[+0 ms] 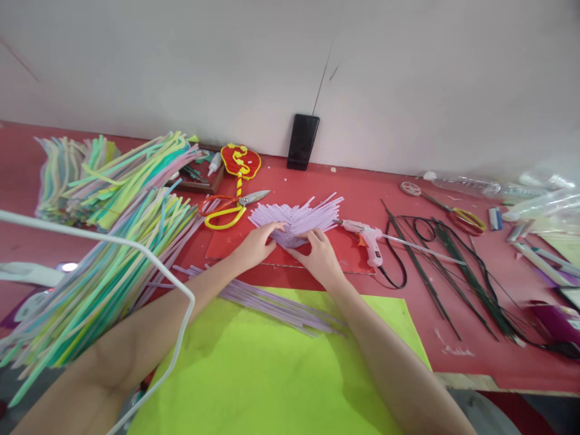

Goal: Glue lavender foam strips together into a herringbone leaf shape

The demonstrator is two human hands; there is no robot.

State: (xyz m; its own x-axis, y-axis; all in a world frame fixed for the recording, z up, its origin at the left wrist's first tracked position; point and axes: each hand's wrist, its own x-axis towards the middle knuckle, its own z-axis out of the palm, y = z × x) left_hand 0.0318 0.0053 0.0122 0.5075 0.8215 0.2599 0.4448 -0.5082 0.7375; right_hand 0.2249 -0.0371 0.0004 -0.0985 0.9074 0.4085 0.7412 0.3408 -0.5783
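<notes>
A lilac piece of pipe cleaners (312, 219), set side by side in a V-shaped, leaf-like pattern, lies over a red board (231, 241). My left hand (261, 243) grips its lower left edge, thumb and fingers curled in. Opposite it, my right hand (319, 257) pinches the lower right edge between thumb and fingers. The fingers hide part of the piece's bottom tip. Loose lilac pipe cleaners (272, 305) lie just below the hands, partly on a lime-green sheet (272, 368). Scissors with yellow and orange handles (226, 217) rest to the left, blades apart.
A pink glue gun (369, 238) with a black cord lies right of the piece. Bundles of coloured pipe cleaners (122, 266) cover the left side. Dark green stems (421, 278) and other scissors (466, 220) lie right. A phone (303, 142) leans on the wall. A white cable (181, 284) crosses the foreground.
</notes>
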